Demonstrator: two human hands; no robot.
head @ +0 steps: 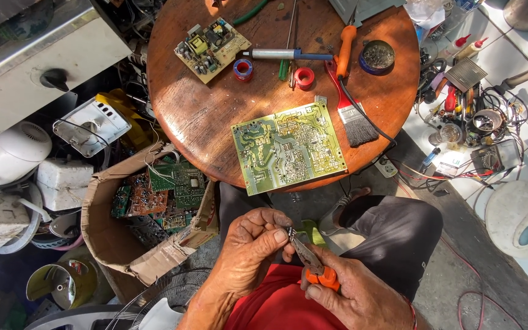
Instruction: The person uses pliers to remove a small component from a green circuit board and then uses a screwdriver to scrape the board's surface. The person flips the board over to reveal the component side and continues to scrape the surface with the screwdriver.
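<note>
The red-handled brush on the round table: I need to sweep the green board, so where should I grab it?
Take the brush by its bare red handle, above the metal band, coming from the right. The handle slants up toward the orange-handled tool, and a black cord runs along its right side, so lift it clear.

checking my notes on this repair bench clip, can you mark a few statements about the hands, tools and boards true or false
1. The right hand holds orange-handled pliers. True.
2. The left hand rests on the round wooden table. False: it is in the lap, fingertips at the plier tips.
3. The large green circuit board lies solder side up near the table's edge. True.
4. The red-handled brush lies in the cardboard box. False: it is on the table; the box holds circuit boards.
5. The soldering iron lies on the floor. False: on the table.
</note>
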